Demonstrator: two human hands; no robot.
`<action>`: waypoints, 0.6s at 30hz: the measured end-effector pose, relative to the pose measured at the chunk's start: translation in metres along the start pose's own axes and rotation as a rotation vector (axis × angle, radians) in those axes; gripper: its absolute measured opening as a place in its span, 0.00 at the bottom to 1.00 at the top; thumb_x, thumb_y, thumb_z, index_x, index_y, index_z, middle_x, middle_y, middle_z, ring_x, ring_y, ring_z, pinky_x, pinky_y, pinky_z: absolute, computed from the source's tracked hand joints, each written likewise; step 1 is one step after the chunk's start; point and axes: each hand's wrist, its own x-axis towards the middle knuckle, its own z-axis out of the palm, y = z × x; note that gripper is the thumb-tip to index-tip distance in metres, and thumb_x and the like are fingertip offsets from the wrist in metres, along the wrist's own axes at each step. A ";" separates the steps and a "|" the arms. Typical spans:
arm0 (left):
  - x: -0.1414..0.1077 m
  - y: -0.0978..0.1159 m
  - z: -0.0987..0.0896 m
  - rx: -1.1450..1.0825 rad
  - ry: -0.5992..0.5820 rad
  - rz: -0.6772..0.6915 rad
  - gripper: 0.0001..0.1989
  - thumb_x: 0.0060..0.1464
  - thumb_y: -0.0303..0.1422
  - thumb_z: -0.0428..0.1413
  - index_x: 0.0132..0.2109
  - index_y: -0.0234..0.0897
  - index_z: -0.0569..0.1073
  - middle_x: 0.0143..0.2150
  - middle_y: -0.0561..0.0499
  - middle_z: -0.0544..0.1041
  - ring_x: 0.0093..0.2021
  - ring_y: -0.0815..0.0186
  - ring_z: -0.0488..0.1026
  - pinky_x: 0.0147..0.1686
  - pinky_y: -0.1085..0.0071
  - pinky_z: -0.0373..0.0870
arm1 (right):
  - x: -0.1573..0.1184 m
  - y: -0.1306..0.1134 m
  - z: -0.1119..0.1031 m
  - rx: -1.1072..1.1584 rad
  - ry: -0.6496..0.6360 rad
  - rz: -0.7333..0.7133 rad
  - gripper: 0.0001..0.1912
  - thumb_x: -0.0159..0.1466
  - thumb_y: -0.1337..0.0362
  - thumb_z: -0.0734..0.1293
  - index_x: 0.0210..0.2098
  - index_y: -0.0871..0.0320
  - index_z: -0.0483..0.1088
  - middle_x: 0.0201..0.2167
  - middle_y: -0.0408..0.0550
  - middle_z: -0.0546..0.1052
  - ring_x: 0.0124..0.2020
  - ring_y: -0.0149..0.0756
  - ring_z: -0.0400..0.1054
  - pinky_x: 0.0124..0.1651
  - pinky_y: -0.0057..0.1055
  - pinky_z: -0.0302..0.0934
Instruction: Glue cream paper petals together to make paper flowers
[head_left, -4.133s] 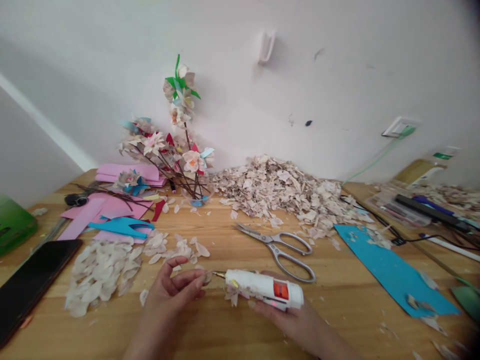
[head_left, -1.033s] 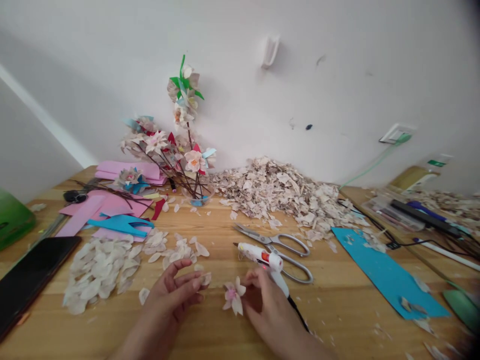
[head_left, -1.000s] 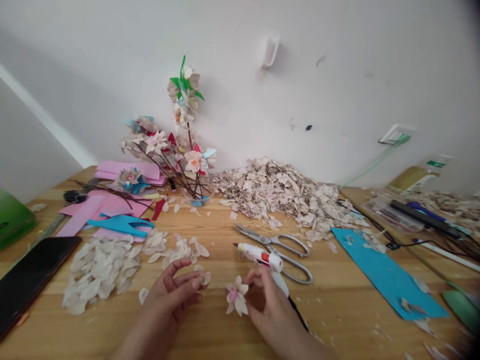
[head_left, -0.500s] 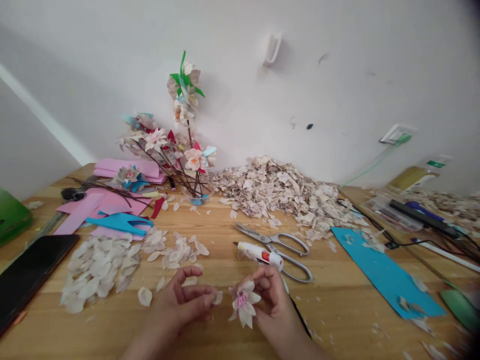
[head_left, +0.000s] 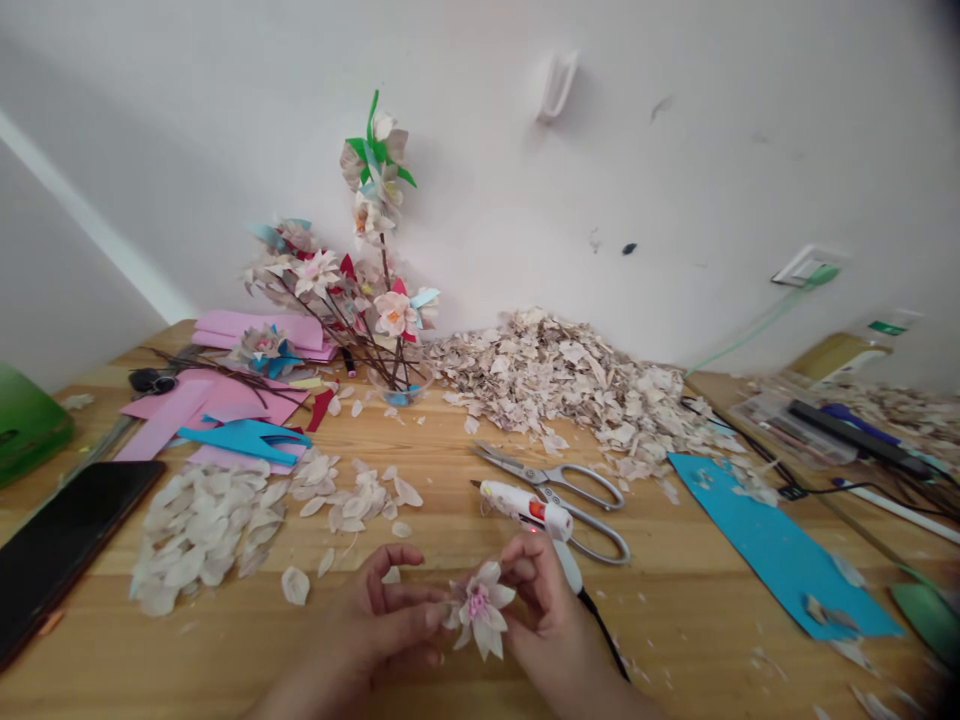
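A pale flower [head_left: 478,608] with a pink centre and thin, cream-pink petals sits between my hands just above the wooden table. My right hand [head_left: 544,610] pinches it from the right. The fingertips of my left hand [head_left: 386,610] press against its left side. Just beyond my right hand, a white hot glue gun [head_left: 521,508] lies across silver-handled scissors [head_left: 592,530], its black cord trailing toward me. Loose pale petals [head_left: 202,540] lie in a spread to the left of my left hand.
A large heap of pale petal scraps [head_left: 559,380] lies against the wall, behind the scissors. Further back stands a glass vase of finished flowers [head_left: 397,380]. Pink and blue paper lie left, a black phone [head_left: 67,550] at the left edge, and a blue sheet [head_left: 772,550] right.
The glue gun has left my right hand and lies on the scissors. My hands have come together at the flower, which is now lifted and held, and my left fingertips have moved right onto it.
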 end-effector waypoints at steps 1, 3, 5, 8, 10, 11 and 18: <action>-0.001 0.000 0.001 -0.007 0.003 -0.006 0.31 0.27 0.28 0.70 0.37 0.37 0.61 0.24 0.51 0.81 0.21 0.69 0.75 0.19 0.77 0.67 | 0.000 0.000 0.000 -0.007 -0.002 -0.009 0.17 0.52 0.74 0.65 0.35 0.52 0.56 0.35 0.44 0.70 0.39 0.37 0.70 0.40 0.35 0.63; -0.002 0.000 0.002 -0.014 0.005 -0.009 0.31 0.27 0.27 0.70 0.38 0.37 0.61 0.24 0.51 0.81 0.21 0.69 0.75 0.18 0.78 0.66 | 0.001 -0.002 0.001 -0.027 -0.006 -0.034 0.16 0.53 0.74 0.65 0.35 0.52 0.56 0.35 0.44 0.70 0.38 0.38 0.70 0.39 0.35 0.63; -0.003 0.001 0.003 -0.017 0.008 -0.010 0.30 0.28 0.26 0.70 0.38 0.36 0.61 0.24 0.51 0.80 0.21 0.68 0.75 0.18 0.77 0.66 | 0.001 -0.003 0.001 -0.042 -0.009 -0.058 0.14 0.53 0.73 0.64 0.34 0.52 0.56 0.34 0.45 0.70 0.38 0.38 0.71 0.39 0.35 0.63; -0.005 0.001 0.004 -0.019 0.011 -0.007 0.29 0.30 0.26 0.69 0.39 0.36 0.61 0.24 0.52 0.80 0.22 0.69 0.75 0.19 0.77 0.67 | 0.001 -0.003 0.002 -0.050 -0.013 -0.067 0.12 0.54 0.72 0.63 0.34 0.53 0.57 0.34 0.45 0.70 0.38 0.38 0.71 0.38 0.36 0.64; -0.006 0.002 0.005 -0.016 0.016 -0.012 0.29 0.32 0.25 0.68 0.39 0.36 0.61 0.25 0.51 0.80 0.23 0.69 0.76 0.20 0.77 0.67 | 0.001 -0.003 0.002 -0.058 -0.014 -0.059 0.12 0.54 0.72 0.63 0.34 0.53 0.57 0.34 0.46 0.70 0.38 0.39 0.71 0.39 0.37 0.64; -0.006 0.002 0.005 -0.015 0.017 -0.014 0.28 0.32 0.24 0.68 0.40 0.36 0.61 0.25 0.51 0.80 0.24 0.68 0.76 0.20 0.77 0.67 | 0.000 -0.002 0.002 -0.068 -0.010 -0.055 0.12 0.53 0.72 0.63 0.34 0.53 0.57 0.34 0.46 0.70 0.39 0.39 0.70 0.39 0.38 0.64; -0.006 0.001 0.004 -0.012 0.002 -0.016 0.28 0.32 0.24 0.68 0.39 0.37 0.60 0.25 0.52 0.80 0.24 0.68 0.76 0.21 0.75 0.69 | 0.000 -0.002 0.001 -0.086 0.022 -0.065 0.13 0.52 0.73 0.62 0.33 0.53 0.58 0.34 0.45 0.69 0.39 0.39 0.70 0.39 0.37 0.64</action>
